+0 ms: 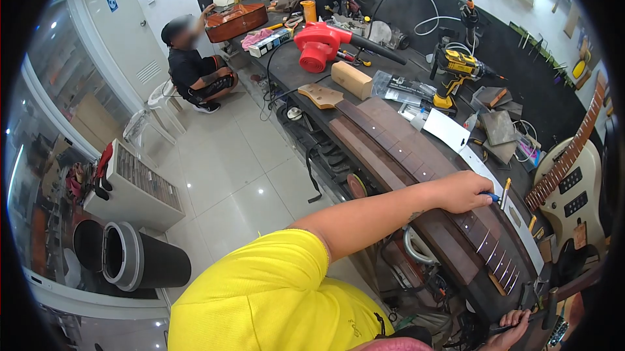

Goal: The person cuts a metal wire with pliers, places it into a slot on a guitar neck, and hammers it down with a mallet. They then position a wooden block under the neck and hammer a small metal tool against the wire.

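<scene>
Gripping a blue-handled tool [491, 197] in a closed left hand [461, 191], a person works a long, dark wooden fretboard [390, 146], metal-fretted, lying from centre toward 5 o'clock. The right hand [514, 325] curls at 5 o'clock, its grip unclear. At 8 o'clock, a round black bin [140, 261] shows a dark inside.

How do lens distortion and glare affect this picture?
Head view: the fisheye lens bends the workbench and blackens the corners; ceiling lights glare on the floor tiles; the left hand with its blue tool on the guitar neck looks sharp.
</scene>
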The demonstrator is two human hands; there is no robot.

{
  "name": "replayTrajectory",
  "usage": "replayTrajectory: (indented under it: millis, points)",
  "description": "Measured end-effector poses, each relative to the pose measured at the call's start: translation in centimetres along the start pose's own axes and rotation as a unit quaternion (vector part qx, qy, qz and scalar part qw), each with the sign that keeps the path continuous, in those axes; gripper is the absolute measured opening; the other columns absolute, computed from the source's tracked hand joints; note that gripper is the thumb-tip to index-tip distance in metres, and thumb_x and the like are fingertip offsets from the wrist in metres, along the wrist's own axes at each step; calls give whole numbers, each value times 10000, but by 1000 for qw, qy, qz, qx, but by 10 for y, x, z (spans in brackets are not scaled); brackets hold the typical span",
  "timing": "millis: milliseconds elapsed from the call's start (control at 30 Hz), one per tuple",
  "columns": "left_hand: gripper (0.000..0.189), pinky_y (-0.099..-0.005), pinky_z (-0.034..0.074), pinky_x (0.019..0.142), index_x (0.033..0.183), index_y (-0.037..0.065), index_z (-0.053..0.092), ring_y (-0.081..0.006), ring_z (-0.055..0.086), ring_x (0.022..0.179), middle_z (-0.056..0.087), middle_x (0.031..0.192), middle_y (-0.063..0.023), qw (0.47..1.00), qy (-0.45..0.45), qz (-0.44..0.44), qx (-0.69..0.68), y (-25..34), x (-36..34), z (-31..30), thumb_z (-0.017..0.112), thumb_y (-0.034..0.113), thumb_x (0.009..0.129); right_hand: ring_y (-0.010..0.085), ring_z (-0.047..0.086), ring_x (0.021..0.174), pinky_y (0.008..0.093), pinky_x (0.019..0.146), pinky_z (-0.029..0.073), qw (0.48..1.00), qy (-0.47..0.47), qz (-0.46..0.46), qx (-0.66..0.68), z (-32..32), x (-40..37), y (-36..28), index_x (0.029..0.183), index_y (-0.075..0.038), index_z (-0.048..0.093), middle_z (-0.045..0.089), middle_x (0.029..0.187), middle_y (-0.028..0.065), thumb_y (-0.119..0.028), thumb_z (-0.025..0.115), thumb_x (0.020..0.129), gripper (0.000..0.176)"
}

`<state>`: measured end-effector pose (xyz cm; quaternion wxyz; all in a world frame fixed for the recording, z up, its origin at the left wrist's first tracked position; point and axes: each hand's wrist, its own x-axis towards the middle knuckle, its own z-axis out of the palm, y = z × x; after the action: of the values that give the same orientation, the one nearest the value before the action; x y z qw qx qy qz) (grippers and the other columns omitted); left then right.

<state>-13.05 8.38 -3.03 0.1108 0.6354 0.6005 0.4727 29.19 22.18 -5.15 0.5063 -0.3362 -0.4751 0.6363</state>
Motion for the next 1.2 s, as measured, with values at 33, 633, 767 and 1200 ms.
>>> replayTrajectory:
  millis: [33,633,767,1200]
  points:
    - [296,-499,514,785,1118,17,679,-436,686,906,703,904,-224,1000,-1,0,4,-1,1,0,644,304,1051,163,414,620,330,569,354,1000,1,1,-3,0,-1,0,844,-127,508,419,691,8,-308,626,1086,325]
    - [299,-497,523,803,1122,14,691,-444,691,926,715,936,-236,1000,4,-1,2,-1,-1,2,655,301,1044,169,420,613,358,535,386,997,56,-3,-59,14,2,-3,986,-53,491,455,706,40,-114,571,1096,149]
    - [297,-496,522,799,1121,14,692,-444,688,921,713,931,-235,1000,11,6,-2,-2,0,3,652,299,1045,169,422,608,361,530,395,995,66,13,-71,13,8,-2,1064,-42,470,461,708,46,-96,570,1091,116]
    - [296,-491,527,803,1120,14,696,-441,691,923,718,933,-232,1000,3,-5,-2,0,0,1,653,297,1047,36,381,544,228,453,356,986,34,-4,-165,-25,52,41,1377,-63,591,395,689,-48,-243,531,1125,316]
